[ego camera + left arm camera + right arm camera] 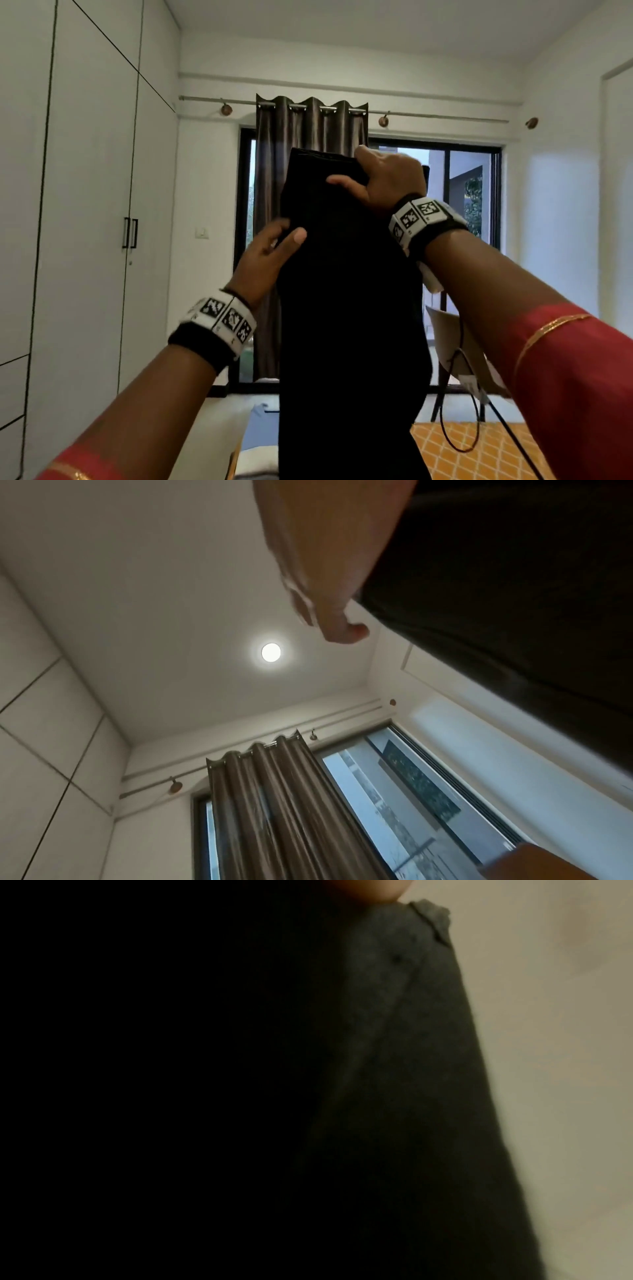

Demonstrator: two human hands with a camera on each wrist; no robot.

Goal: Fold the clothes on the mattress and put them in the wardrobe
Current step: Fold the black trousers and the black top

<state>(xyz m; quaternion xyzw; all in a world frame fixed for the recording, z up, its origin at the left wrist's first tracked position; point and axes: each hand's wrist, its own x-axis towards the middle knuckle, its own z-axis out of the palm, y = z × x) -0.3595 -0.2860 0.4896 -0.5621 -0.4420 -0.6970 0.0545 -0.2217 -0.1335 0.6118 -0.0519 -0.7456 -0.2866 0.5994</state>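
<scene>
Black garment fills the centre of the head view, hanging full length from chest height down past the bottom edge – held up in the air, not on the mattress, probably so its weight pulls it straight before a fold. Looks like trousers, top band uppermost; cannot confirm, fabric too dark.

Right hand grips the top band, thumb across the near face, other fingers hidden behind the cloth. It carries the whole weight. Right wrist view is mostly dark cloth with one fingertip pressed at the top edge.

Left hand sits lower at the garment's left edge, fingers loosely spread and straight, touching the side rather than clamped on it – likely lining up or smoothing that edge. Motion blur there, so contact depth is unclear. Left wrist view shows the fingers extended beside the dark fabric.

Step in hand, by my read: straightening before the first fold; task is early for this piece.

Mattress is just visible low down behind the garment. Wardrobe stands on the left, doors closed, handles together. Curtain and window lie behind; orange rug at lower right.
</scene>
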